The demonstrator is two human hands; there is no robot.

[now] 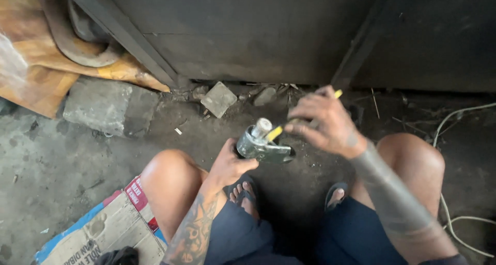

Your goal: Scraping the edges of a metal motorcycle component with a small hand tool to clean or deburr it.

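Dead centre I've got a shiny silver metal fitting with a stubby cylindrical neck (261, 142), held low over the ground between the two bare knees. The left hand (227, 167) comes up from seven o'clock and is wrapped around the fitting's lower end, thumb pressed along its side. The right hand (326, 123) hangs over it from three o'clock, wrist bent, fingers pinched shut on a thin yellow-handled tool (289, 125) that slants down, its tip just at the fitting's neck; I can't tell if they touch. Below, two feet in dark sandals (243, 192) rest on the grimy concrete floor (51, 167). At twelve o'clock, a square grey stone chip (218, 98) lies against a dark metal panel (248, 32). At ten, a rough grey block (98, 104). At eight, printed cardboard (108, 229). A pale cord (449, 213) trails at four.
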